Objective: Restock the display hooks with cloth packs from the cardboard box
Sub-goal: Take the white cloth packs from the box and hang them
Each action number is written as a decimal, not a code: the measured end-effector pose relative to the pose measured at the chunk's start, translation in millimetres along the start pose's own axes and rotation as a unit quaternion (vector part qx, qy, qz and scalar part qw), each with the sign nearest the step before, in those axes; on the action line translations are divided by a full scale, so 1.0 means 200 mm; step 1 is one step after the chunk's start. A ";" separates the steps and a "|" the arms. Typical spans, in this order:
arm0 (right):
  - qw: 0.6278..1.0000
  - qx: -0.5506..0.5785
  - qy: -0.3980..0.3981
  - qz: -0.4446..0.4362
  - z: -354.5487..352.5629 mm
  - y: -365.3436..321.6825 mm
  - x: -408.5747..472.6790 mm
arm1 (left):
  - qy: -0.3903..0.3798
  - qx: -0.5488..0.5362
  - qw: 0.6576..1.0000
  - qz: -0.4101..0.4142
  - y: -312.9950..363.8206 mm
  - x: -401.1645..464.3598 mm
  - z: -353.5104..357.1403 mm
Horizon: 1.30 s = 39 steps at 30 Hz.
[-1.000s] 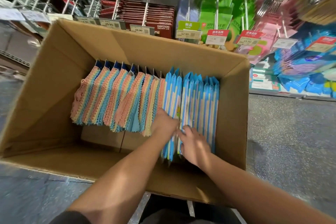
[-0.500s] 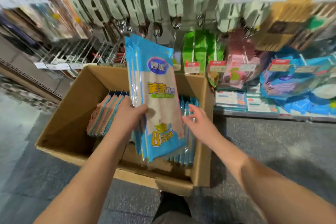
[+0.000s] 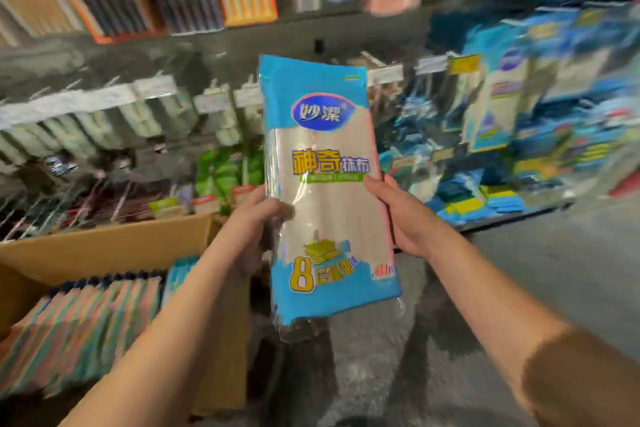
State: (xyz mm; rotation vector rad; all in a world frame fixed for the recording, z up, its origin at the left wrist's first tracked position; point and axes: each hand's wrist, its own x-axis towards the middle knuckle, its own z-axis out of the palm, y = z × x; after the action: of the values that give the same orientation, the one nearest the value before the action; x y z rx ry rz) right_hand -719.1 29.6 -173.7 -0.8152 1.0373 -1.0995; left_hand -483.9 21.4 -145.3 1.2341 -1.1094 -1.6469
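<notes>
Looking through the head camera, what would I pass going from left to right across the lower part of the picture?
Striped cloth packs in the cardboard box → left hand → blue cloth packs held up → right hand → blurred blue shelf goods.

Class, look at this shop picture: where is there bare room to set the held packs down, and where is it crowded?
Free: the grey floor right of the cardboard box, below the bottom shelf. Crowded: the box holds striped cloths and blue packs; the display wall is packed. Both hands hold the blue cloth packs.
</notes>
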 end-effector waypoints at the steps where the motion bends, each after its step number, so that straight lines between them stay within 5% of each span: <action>1: 1.000 0.001 0.018 -0.019 -0.10 -0.04 -0.05 | -0.043 0.006 0.999 0.006 0.01 0.04 0.11; 8: 0.975 0.022 0.198 -0.102 -0.69 -0.31 -0.32 | -0.215 0.014 0.975 -0.047 0.05 0.30 0.84; 11: 0.959 0.022 0.255 -0.123 -0.93 -0.42 -0.37 | -0.231 0.021 0.970 -0.073 0.06 0.50 1.15; 23: 0.942 0.048 0.300 -0.140 -1.91 -1.05 -0.11 | -0.333 -0.100 0.934 -0.087 0.26 1.23 2.24; 33: 0.938 0.005 0.306 -0.164 -2.58 -1.57 0.26 | -0.318 -0.120 0.938 -0.065 0.47 1.85 2.84; 39: 0.890 -0.092 0.365 -0.257 -3.02 -2.02 0.48 | -0.272 -0.111 0.955 -0.034 0.56 2.12 3.14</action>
State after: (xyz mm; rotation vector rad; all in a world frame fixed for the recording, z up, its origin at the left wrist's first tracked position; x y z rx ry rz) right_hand -1403.5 -188.5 -25.1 -0.8709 1.6212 -1.8677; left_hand -1178.4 -292.1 -70.7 0.6924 -1.1640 -2.1735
